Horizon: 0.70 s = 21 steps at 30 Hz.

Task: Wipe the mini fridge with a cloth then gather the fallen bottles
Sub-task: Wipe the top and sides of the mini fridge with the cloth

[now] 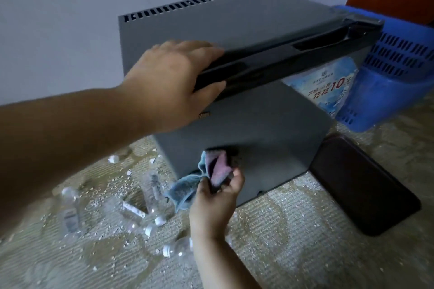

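A grey mini fridge [246, 30] stands on the carpet, its black-edged door [293, 54] swung open to the right. My left hand [171, 82] grips the door's near top corner. My right hand [218, 197] holds a bunched blue and pink cloth [211, 176] against the lower front of the fridge. Several clear plastic bottles lie fallen on the carpet to the left: one [70, 211] at far left, another [152, 190] beside the cloth, and one [178, 250] by my right wrist.
A blue plastic basket [399, 73] sits behind the open door at right. A dark flat phone-like slab [361, 185] lies on the carpet to the right of the fridge. White crumbs and debris litter the patterned carpet [293, 241]. A pale wall stands behind.
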### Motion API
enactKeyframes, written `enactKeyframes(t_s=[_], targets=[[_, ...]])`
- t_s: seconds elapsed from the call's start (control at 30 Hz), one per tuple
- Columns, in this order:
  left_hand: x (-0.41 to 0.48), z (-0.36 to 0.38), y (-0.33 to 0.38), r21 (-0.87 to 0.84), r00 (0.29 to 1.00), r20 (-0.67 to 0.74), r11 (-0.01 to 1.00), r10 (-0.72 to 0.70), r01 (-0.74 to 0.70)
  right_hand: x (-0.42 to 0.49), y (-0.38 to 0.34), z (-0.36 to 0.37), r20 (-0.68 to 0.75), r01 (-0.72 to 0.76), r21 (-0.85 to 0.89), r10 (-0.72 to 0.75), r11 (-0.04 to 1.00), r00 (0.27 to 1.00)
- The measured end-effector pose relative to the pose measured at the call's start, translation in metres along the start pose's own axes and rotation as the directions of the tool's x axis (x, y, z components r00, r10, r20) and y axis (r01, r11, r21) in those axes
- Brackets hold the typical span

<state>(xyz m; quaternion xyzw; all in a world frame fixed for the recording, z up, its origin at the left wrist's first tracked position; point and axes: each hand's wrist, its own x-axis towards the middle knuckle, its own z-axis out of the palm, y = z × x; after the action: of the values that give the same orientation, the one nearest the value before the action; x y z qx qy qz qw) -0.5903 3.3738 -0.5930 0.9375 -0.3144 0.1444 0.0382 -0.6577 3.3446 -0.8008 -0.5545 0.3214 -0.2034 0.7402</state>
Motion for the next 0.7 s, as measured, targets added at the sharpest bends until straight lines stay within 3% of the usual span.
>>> enactKeyframes(t_s=[0.07, 0.13, 0.27, 0.47, 0.57, 0.7], targets=[[-0.030, 0.006, -0.024, 0.140, 1.000, -0.013, 0.990, 0.001, 0.001, 0.005, 0.017, -0.002, -0.071, -0.060, -0.085, 0.054, 0.995, 0.996], [-0.042, 0.020, -0.035, 0.149, 0.999, -0.031, 0.989, 0.020, -0.015, 0.011, 0.037, -0.002, -0.132, -0.162, -0.136, 0.145, 0.977, 0.981], [-0.037, 0.034, -0.041, 0.142, 0.969, -0.201, 0.983, 0.143, -0.115, 0.021, 0.078, 0.005, -0.262, -0.377, -0.119, 0.337, 0.919, 0.904], [-0.038, 0.041, -0.045, 0.135, 0.907, -0.331, 0.964, 0.260, -0.228, 0.030, 0.115, 0.007, -0.196, -0.637, 0.134, 0.651, 0.759, 0.733], [-0.038, 0.040, -0.045, 0.090, 0.915, -0.329, 0.972, 0.233, -0.216, 0.021, 0.105, 0.014, -0.165, -0.603, 0.175, 0.627, 0.778, 0.761], [-0.041, 0.039, -0.047, 0.064, 0.929, -0.306, 0.978, 0.208, -0.198, 0.006, 0.025, 0.018, 0.016, -0.431, 0.271, 0.444, 0.860, 0.896]])
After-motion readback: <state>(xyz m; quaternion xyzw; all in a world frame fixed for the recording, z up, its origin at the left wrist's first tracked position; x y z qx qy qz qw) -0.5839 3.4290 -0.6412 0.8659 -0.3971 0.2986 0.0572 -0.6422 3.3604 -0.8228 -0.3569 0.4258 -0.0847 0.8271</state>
